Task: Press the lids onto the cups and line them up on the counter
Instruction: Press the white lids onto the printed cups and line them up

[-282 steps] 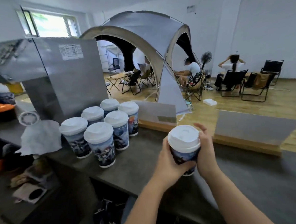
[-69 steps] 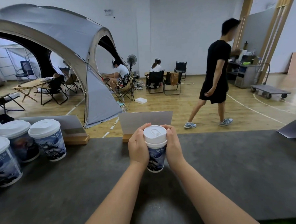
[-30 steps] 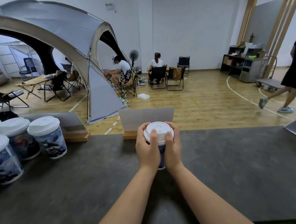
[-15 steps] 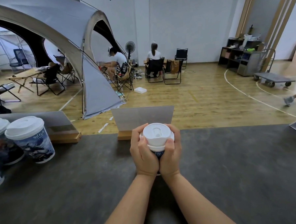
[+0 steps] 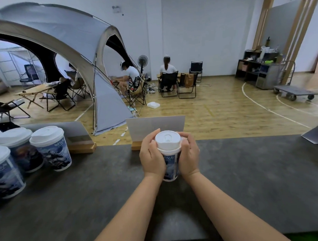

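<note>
Dark grey matte counter with printed paper cups and card stands

A blue-and-white printed paper cup with a white plastic lid stands mid-counter; a cluster of matching lidded cups stands well to its left. Just behind it, at the counter's far edge, a grey card in a wooden base stands upright.

Both hands round lidded cup
</note>
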Tool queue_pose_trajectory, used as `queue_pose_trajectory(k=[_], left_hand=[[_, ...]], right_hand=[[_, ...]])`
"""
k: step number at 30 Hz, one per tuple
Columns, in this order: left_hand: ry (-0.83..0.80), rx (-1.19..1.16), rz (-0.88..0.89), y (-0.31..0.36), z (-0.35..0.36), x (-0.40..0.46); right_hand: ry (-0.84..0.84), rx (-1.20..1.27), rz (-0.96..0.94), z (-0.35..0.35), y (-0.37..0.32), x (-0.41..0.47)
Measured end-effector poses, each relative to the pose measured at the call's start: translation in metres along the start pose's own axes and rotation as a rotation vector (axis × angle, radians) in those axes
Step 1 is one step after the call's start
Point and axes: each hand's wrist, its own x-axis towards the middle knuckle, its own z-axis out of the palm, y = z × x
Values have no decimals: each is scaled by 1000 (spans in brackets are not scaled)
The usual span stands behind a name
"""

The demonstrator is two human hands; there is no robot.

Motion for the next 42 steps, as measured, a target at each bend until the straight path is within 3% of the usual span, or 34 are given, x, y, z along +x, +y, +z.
queue_pose_trajectory(k=[5,9,15,25,35,42], left_hand=[[-84,118,74,0,-1,-14],[-77,152,102,-7,0,-12],[-45,61,163,-11,3,-14],[-14,-39,182,-20,10,-10],[-35,6,152,-15,7,-12],[8,-6,15,0,0,-4]], right_hand=[[-87,-24,12,-1,-4,-3],[-123,91,49,3,-1,-7],[-59,213,52,12,5,-9],[12,171,-8,14,13,-10],[-3,159,29,13,10,-10],[-20,251,104,5,-3,-7]])
